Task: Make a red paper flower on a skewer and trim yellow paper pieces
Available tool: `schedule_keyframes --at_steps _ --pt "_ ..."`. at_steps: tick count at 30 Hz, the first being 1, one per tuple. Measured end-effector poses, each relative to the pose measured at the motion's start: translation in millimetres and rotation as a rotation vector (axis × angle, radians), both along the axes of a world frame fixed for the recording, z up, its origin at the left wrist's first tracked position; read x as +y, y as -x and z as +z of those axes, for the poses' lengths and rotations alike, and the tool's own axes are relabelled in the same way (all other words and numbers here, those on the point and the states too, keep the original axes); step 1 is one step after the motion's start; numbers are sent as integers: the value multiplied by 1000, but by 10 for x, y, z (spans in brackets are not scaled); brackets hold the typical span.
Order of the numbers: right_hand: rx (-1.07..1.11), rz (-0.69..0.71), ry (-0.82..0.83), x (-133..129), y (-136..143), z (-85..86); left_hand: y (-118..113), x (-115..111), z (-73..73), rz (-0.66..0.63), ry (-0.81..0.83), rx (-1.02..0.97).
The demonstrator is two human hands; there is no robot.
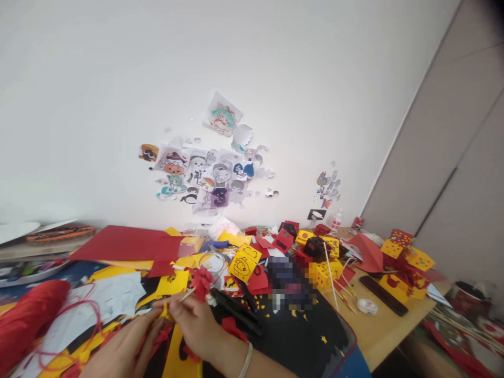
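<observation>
Over the cluttered black mat, my left hand (128,341) has its fingers closed round a small piece of yellow paper (165,312). Close beside it, my right hand (195,320) pinches a thin stick (186,295) between thumb and fingers, its fingertips next to the yellow paper. A crumpled red paper flower (201,282) is at the stick's upper end. Below the hands lies a yellow strip (179,357) with dark cut-out shapes. Whether the yellow piece touches the stick is hidden by the fingers.
Yellow and red paper cubes (244,262) stand behind the hands. A black tool (238,312) lies right of my right hand. Red sheets (129,243) lie at the back left, red cord (96,315) at the left. A brown case (383,295) and tape roll (367,306) are at the right.
</observation>
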State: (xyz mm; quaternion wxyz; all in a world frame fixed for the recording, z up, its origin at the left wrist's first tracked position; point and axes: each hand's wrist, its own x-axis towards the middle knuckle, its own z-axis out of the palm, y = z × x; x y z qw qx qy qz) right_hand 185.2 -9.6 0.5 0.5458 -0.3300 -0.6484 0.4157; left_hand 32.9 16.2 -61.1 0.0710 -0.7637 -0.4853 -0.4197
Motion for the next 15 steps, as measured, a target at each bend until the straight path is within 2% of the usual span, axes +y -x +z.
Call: schedule_keyframes --at_steps 3,5,8,12,15 --pt "29 -31 20 11 12 -44 -36 -113 149 -59 -157 119" --pt "62 -33 48 21 25 -78 -58 -171 251 -46 -272 180" --pt "74 -26 62 22 47 -104 -81 -213 347 -30 -361 255" --pt "63 -17 25 9 68 -105 -98 -209 358 -15 -371 287" --pt "116 -5 70 28 74 -126 -109 -182 319 -26 -375 287"
